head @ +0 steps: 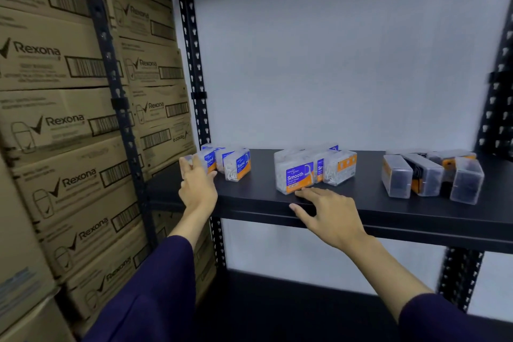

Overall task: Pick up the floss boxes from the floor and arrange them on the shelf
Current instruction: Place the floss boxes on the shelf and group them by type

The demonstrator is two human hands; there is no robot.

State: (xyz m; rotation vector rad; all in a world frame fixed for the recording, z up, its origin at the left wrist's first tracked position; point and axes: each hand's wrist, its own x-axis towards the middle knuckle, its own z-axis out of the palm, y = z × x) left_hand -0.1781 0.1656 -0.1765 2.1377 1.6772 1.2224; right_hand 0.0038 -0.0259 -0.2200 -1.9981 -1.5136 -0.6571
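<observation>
Here a clear floss box [194, 164] is gripped by the left hand [197, 185] at the black shelf's [388, 211] left end; the right hand [327, 209], fingers relaxed, is rested by the "Smooth" box [294, 175]. Darker boxes [430, 175] are grouped rightward.

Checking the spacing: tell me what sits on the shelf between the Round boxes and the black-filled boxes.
The head view shows a cluster of Smooth floss boxes between the Round boxes and the black-filled boxes, with bare shelf on either side.

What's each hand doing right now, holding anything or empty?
Left hand: grips a clear floss box at the shelf's left end.
Right hand: open, empty, fingertips near the Smooth box.
</observation>
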